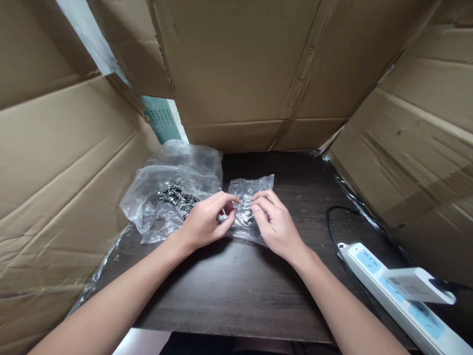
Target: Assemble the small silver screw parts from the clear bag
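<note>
My left hand (209,219) is at the left edge of a small clear plastic bag (254,185) lying on the dark table. Its thumb and index fingertips are a little apart, and the other fingers are curled behind. On the bag's right side, my right hand (275,222) has its thumb and fingertips pinched together; what they hold is too small to tell. A few shiny metal pieces (247,215) show between the hands. Left of my left hand, a pile of metal bolts (177,196) lies in a large, open clear plastic bag (185,158).
Cardboard walls (251,69) enclose the table (236,286) at the back and both sides. A white power strip (399,296) with a plugged-in white adapter (417,285) lies at the right, beside a black cable (330,229). A light-green printed object (162,118) shows through a gap behind.
</note>
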`<state>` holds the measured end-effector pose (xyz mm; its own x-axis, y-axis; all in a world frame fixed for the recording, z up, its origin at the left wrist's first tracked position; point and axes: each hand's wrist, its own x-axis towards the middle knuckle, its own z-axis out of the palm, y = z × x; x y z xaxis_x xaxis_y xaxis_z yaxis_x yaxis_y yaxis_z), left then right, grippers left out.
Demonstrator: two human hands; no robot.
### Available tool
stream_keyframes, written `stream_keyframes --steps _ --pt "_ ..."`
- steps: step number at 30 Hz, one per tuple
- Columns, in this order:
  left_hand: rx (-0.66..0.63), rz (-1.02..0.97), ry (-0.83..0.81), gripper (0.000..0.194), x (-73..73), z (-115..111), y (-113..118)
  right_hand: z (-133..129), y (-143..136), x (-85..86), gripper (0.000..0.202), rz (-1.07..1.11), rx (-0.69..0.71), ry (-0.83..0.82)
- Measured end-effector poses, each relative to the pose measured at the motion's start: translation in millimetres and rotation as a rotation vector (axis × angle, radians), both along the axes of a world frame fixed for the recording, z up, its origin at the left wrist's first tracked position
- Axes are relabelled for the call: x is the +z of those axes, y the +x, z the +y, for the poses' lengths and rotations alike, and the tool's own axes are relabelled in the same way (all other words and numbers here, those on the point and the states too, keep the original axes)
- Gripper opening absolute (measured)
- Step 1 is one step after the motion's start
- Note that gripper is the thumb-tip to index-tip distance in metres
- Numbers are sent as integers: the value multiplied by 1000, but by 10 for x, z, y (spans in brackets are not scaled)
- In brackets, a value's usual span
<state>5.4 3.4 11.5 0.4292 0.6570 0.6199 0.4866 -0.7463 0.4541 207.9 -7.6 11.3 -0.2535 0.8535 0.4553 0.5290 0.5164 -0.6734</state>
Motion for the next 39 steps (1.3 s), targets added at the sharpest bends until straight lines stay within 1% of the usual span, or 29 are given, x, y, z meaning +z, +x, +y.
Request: stream_keyframes --steps 9,19,25,28,39 --pt "-4 33 -10 17 -6 0 -5 -2 2 10 22 -2 -6 4" --pt "-12 7 -1 15 -3 7 1 3 3 2 22 27 17 15" --pt "5 14 -28 7 9 -6 1 3 -1 22 22 36 20 11" --pt "-1 13 -35 9 -4 -1 5 -2 0 34 22 40 19 17" --pt "4 6 -21 7 -1 -2 1 -8 2 18 22 53 22 1"
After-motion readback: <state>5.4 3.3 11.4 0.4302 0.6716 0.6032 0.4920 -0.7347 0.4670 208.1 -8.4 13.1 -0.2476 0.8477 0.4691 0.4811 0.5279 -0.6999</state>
